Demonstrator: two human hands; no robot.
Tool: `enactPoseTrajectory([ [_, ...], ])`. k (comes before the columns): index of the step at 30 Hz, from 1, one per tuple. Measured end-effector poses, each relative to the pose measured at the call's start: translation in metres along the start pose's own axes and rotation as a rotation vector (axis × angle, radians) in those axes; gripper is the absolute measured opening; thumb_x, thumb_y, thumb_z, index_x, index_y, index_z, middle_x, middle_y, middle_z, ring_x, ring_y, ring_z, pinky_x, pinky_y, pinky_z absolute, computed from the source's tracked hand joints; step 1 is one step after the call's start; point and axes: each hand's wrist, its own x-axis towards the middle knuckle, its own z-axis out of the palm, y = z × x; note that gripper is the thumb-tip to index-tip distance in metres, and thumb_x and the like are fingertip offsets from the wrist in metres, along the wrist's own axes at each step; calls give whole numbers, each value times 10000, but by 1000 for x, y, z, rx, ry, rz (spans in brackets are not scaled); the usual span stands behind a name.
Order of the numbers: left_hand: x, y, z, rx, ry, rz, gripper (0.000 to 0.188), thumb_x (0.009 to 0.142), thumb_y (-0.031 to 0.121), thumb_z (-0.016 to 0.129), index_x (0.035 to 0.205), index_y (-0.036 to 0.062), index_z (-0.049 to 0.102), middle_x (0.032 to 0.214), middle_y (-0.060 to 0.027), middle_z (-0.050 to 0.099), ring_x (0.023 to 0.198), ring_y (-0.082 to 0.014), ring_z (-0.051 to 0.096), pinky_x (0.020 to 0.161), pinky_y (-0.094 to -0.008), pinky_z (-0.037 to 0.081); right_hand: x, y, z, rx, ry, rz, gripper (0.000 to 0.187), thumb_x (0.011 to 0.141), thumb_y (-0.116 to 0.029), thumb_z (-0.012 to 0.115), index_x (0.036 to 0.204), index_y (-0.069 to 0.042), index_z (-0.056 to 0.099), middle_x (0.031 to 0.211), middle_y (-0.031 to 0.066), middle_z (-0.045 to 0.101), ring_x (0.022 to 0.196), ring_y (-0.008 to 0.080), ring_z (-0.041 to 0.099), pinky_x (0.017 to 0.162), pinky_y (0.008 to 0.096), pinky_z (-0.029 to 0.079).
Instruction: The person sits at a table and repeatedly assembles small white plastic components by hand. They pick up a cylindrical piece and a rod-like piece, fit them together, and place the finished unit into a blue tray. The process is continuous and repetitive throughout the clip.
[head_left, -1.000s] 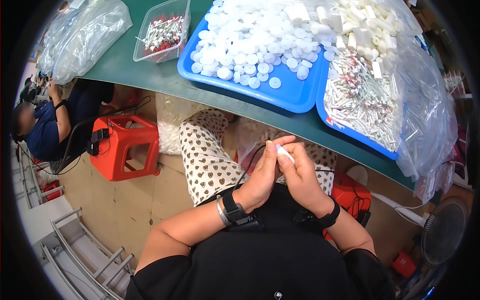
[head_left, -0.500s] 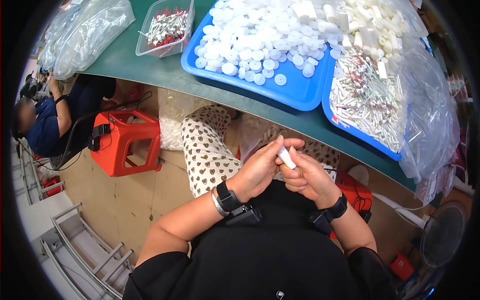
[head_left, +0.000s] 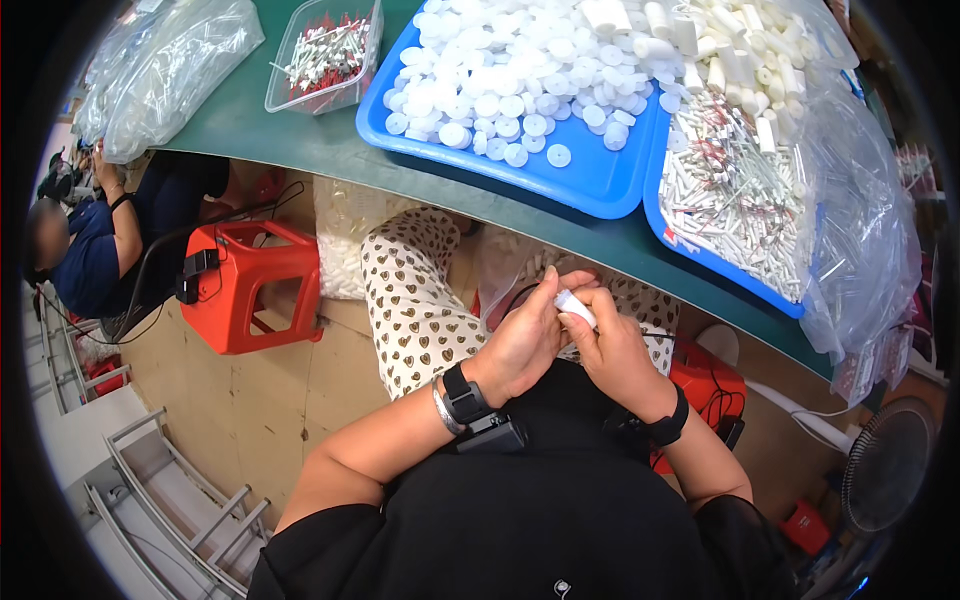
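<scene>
A small white cylindrical piece is held between the thumb and fingers of my right hand, over my lap near the table edge. A paler, translucent-looking end of the piece points toward my left hand. The left hand is cupped close beside it, its thumb raised and fingers stretched out behind the piece. Whether the left fingertips touch it is hard to make out. Beyond my hands, a blue tray bears many translucent white discs. A second blue tray holds thin white sticks with wires and thicker white cylinders.
On the green table stand a clear container of red and white parts and clear plastic bags. A red stool is at left, near another person. A fan stands at right.
My left thumb has lifted away from the white piece it was pinching. The right hand has shifted up slightly and turned, its thumb now lying over the piece.
</scene>
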Motion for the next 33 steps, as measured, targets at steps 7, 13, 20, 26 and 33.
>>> enactPoseTrajectory([
  [7,-4,-8,8,-154,-65,27,532,1046,461,377,1435,99,387,1416,-63,460,1324,-201,444,1109,-392,363,2,15,6,149,29,-82,229,1014,-235,525,1094,-23,495,816,152,646,595,332,626,560,421,488],
  [13,-4,-14,-7,-2,-39,-90,584,1038,490,378,1452,78,357,1459,-82,422,1350,-227,418,1128,-403,341,2,37,-7,675,-272,482,296,1015,-272,533,1153,-10,520,860,92,645,717,234,627,671,359,500],
  [20,-15,13,-7,296,63,-274,575,1049,416,409,1446,0,372,1431,-148,472,1321,-230,467,1093,-367,384,14,103,-6,-246,14,114,446,974,-286,563,1315,-7,496,1252,264,572,1127,432,556,937,442,453],
  [26,-38,74,31,656,-102,29,357,1040,263,494,1307,28,532,1203,-84,636,1024,-130,626,883,-274,500,5,24,-31,-176,5,-142,217,905,-147,627,1055,9,639,918,212,677,893,406,645,793,467,510],
  [33,-10,120,60,1711,111,1099,244,876,45,658,1115,0,636,1058,-122,653,909,-276,611,797,-348,481,19,-42,-125,-721,337,-416,256,735,36,632,974,-50,660,839,99,636,745,284,637,646,375,512],
])
